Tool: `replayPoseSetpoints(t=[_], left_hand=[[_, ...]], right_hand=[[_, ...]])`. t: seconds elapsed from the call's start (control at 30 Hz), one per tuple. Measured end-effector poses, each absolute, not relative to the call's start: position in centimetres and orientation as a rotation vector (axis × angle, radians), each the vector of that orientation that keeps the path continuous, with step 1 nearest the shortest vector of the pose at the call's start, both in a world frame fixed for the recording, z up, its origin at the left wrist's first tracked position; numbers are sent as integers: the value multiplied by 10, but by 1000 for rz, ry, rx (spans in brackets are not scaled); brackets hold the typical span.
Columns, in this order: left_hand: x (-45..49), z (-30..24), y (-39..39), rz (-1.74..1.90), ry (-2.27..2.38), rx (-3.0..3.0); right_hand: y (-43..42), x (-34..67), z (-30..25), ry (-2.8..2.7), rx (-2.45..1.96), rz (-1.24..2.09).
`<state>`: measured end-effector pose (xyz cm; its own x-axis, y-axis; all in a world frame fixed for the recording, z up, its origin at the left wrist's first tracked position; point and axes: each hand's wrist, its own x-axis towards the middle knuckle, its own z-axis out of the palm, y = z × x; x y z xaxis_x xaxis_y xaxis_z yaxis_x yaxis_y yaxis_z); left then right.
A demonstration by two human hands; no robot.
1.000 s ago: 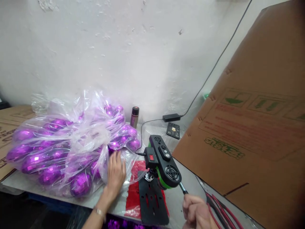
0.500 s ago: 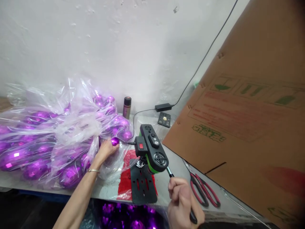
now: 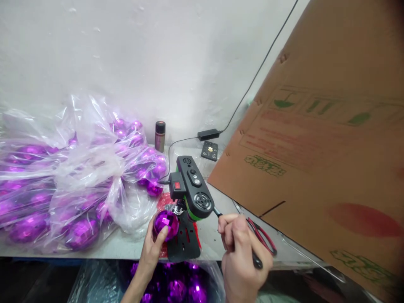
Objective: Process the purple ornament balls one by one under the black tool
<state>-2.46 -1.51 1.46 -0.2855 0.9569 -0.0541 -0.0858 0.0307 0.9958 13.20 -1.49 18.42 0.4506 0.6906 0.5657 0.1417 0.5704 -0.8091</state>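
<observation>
My left hand (image 3: 150,248) is closed on a purple mirrored ball ornament (image 3: 166,223), held over the left side of a black slotted base plate (image 3: 187,249). Above that plate stands a small black and green machine (image 3: 196,183) with a red switch on a side box. My right hand (image 3: 242,254) is wrapped around the black-ended lever (image 3: 257,261) that runs out from the machine's front. A clear plastic bag (image 3: 94,172) full of similar purple ornaments lies left of the machine.
Red-handled scissors or shears (image 3: 265,237) lie beside a large cardboard box (image 3: 303,151) on the right. A spray can (image 3: 160,136), a black power adapter (image 3: 208,134) and a dark patterned card-like object (image 3: 209,150) stand or lie behind. More purple ornaments (image 3: 176,290) sit below the table edge.
My left hand has drawn the ornament from beside the bag, bringing it right and nearer, to the base plate. My right hand stays on the lever. The whole view has shifted slightly.
</observation>
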Motion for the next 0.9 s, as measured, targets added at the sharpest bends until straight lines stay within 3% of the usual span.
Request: replayPoseSetpoints(t=[0.43, 0.9], left_hand=[[-16, -1, -15, 1273, 1465, 1540], [-10, -28, -31, 1285, 1485, 1747]], right_hand=[[-17, 132, 181, -1101, -887, 360], [-16, 133, 178, -1103, -831, 359]])
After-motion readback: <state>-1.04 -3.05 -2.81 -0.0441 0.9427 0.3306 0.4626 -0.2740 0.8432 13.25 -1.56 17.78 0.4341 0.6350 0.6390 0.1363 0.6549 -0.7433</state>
